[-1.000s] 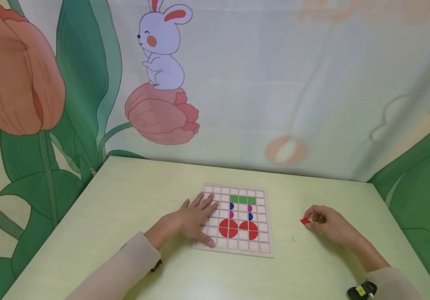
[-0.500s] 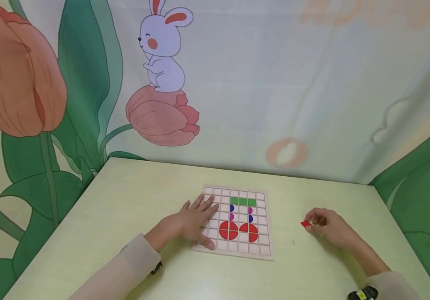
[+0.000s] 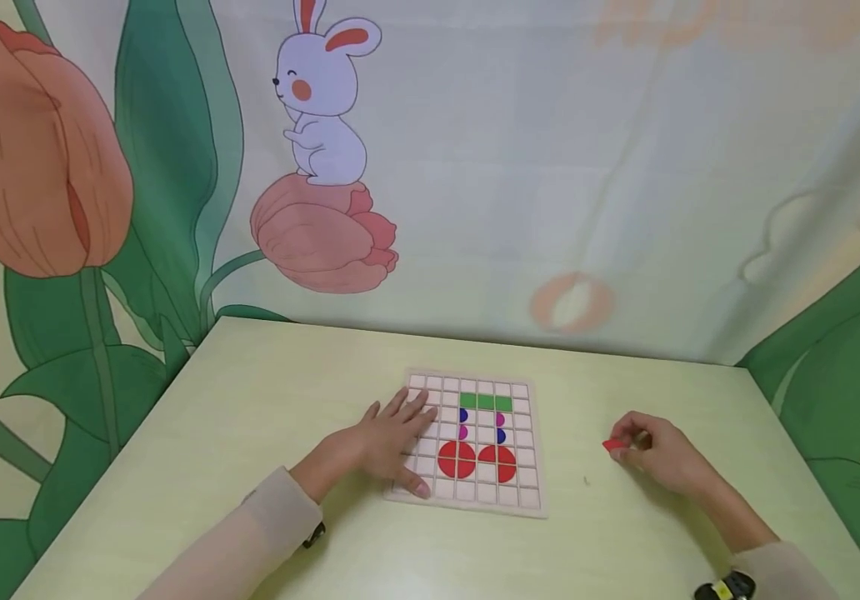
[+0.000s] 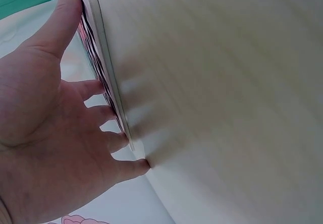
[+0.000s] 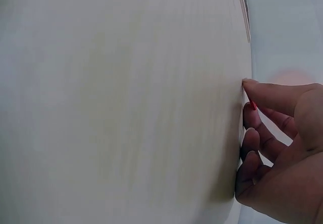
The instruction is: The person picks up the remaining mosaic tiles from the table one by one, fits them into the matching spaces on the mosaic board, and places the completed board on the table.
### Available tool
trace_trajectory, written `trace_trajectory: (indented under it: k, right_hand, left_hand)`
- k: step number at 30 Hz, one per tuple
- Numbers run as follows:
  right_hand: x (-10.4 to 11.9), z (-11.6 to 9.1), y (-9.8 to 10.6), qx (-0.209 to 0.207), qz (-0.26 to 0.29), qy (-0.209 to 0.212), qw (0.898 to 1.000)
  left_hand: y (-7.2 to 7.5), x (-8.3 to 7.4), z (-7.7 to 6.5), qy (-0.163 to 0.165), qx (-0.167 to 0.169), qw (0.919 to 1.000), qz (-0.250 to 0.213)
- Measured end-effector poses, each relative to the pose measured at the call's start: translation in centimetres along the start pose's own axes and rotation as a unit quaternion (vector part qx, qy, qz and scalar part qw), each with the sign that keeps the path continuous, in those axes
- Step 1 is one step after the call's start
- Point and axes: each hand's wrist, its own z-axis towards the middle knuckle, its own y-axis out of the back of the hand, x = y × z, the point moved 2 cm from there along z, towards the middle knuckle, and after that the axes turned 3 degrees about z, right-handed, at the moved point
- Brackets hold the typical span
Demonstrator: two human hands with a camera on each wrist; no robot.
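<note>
A square wooden grid board (image 3: 467,505) lies on the table. Set in its cells are green squares (image 3: 486,402), small blue and magenta half-round pieces (image 3: 501,436), and red quarter-round pieces (image 3: 457,460) that form a full circle on the left. In the right-hand red group (image 3: 506,464), the lower left cell shows bare wood. My left hand (image 3: 388,442) rests spread over the board's left side, its fingers straight. To the right of the board, my right hand (image 3: 662,452) pinches a small red piece (image 3: 612,445) between thumb and fingers, low at the tabletop. Its red edge (image 5: 253,104) shows in the right wrist view.
The pale table (image 3: 287,367) ends at the back against a curtain (image 3: 475,167) printed with a rabbit and tulips. A tiny dark mark (image 3: 587,480) lies between the board and the right hand. Dark wrist devices (image 3: 726,586) sit at both cuffs.
Both hands and the board stay in place. The red piece in the right hand's fingers has tilted slightly and shows a little more of its face.
</note>
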Motion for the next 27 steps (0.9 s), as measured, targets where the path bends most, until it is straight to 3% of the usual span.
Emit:
trace_trajectory:
  k: [7,16,27]
  right_hand:
    - [1.0,0.5,-0.2,-0.01,-0.006,-0.007,1.0]
    - [4.8,2.3,-2.9,0.035,0.051,0.061,0.996]
    - [9.8,3.2,-7.0,0.076,0.063,0.124,0.987]
  left_hand:
    - [-0.1,0.0,-0.1,0.0,-0.001,1.0,0.007]
    - [-0.1,-0.1,0.1,0.001,0.0,1.0,0.009]
    - [-0.4,0.0,0.3,0.008,0.004,0.9999,0.014]
